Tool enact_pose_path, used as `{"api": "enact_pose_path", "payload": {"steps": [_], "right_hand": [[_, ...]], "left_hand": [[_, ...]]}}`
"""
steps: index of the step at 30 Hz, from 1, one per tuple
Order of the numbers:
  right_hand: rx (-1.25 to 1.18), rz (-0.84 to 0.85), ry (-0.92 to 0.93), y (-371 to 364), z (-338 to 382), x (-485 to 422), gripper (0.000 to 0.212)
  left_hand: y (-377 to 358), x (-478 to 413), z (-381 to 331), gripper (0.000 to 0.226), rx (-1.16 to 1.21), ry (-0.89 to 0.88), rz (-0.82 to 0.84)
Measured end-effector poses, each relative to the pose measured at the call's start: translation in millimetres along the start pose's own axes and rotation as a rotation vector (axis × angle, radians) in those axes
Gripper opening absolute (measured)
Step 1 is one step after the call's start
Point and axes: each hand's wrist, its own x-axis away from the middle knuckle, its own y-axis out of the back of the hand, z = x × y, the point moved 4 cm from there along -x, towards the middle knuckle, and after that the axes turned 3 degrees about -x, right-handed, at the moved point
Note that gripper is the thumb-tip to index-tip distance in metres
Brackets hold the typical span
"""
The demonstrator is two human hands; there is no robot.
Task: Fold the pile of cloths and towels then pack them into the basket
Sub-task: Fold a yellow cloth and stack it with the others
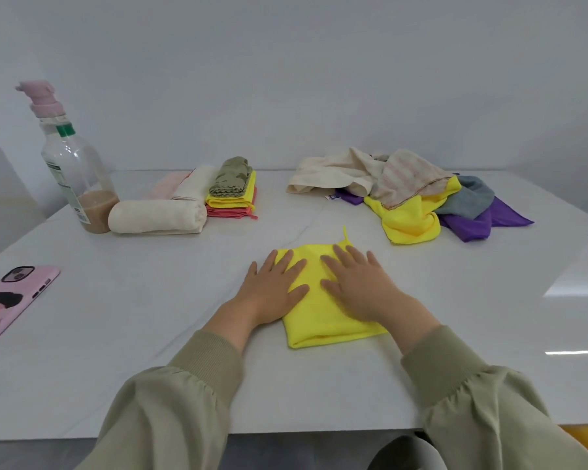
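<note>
A folded yellow cloth (pixel 319 320) lies flat on the white table (pixel 116 334) in front of me. My left hand (pixel 272 286) presses on its left part with straight fingers. My right hand (pixel 357 283) lies flat on its right part. An unfolded pile (pixel 411 191) of cream, striped, yellow, grey and purple cloths sits at the back right. Folded cloths stand at the back left: a rolled cream towel (pixel 157 217), and a stack of olive, yellow and coral cloths (pixel 233 195). No basket is in view.
A clear bottle (pixel 75 171) with brown liquid and a pink-capped bottle behind it stand at the far left. A pink-cased phone (pixel 11 300) lies near the left edge. The table's front edge runs just below my sleeves.
</note>
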Motion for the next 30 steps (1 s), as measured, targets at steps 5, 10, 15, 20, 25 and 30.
{"api": "enact_pose_path", "payload": {"steps": [5,10,15,20,25,30], "right_hand": [[-0.354,-0.029,-0.026,-14,-19,-12,0.054],[-0.309,-0.203,-0.414,-6,-57,-20,0.050],[-0.366,-0.030,-0.443,-4,-60,-24,0.043],[-0.532,-0.015,-0.370,-6,-59,-23,0.029],[-0.846,-0.077,-0.281,-2,-60,-19,0.021],[-1.266,-0.029,-0.311,-5,-65,-24,0.050]], "left_hand": [[3,-6,14,0.064,0.071,0.076,-0.118],[4,-9,27,0.050,0.238,0.303,-0.374],[13,-9,17,0.038,0.300,0.338,-0.335],[19,-3,14,0.023,0.764,0.245,-0.267],[22,4,15,0.036,1.208,0.206,-0.263],[22,5,12,0.049,1.327,0.100,-0.319]]}}
